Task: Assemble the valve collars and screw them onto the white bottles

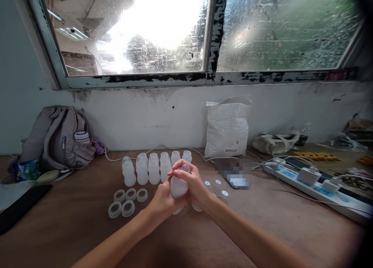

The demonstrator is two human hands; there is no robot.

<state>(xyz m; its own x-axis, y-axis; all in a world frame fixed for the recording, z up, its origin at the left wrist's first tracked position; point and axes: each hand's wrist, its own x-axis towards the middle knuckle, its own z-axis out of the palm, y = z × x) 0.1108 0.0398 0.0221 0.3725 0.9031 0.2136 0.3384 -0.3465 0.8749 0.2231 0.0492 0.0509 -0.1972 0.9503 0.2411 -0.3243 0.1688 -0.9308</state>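
Note:
A translucent white plastic bottle (178, 185) is held upright above the wooden table (72, 229), between both hands. My left hand (163, 201) wraps round its lower body. My right hand (192, 182) is closed over its top and right side, fingers curled at the neck. Behind them stands a row of several similar bottles (151, 167). Left of my hands lie several white screw rings (126, 202). A few small round discs (218, 187) lie just right of my hands.
A grey backpack (58, 138) leans on the wall at left, a white plastic bag (227, 128) stands at the back middle. A phone (233, 174) lies beside it. A white power strip (317, 184) with plugs and cables runs along the right. A dark flat object (20, 207) lies at left.

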